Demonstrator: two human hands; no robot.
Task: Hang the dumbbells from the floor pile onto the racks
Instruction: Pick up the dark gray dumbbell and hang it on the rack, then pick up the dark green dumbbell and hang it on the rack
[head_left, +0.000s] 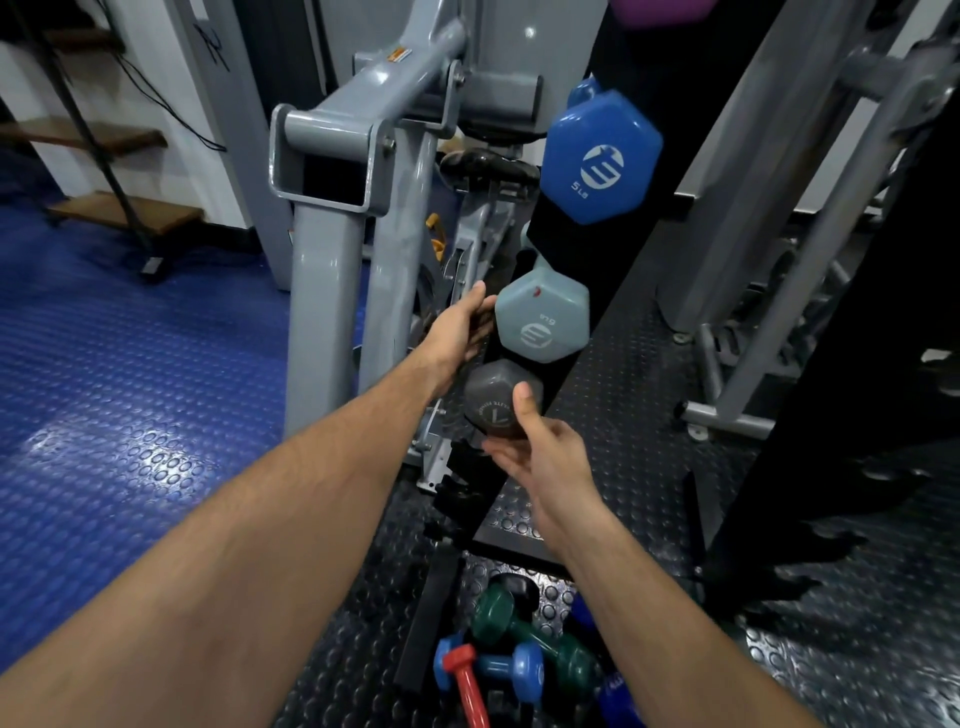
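In the head view, the black rack (566, 332) rises through the middle of the frame with a blue dumbbell (600, 158) on top, a grey-blue dumbbell (543, 318) below it and a dark grey dumbbell (496, 397) lowest. The right hand (540, 460) cups the dark grey one, thumb on its face. The left hand (462, 325), fingers straight, touches the grey-blue one. A grey machine frame (337, 208) stands close on the left. The floor pile (514, 649) lies at the bottom centre.
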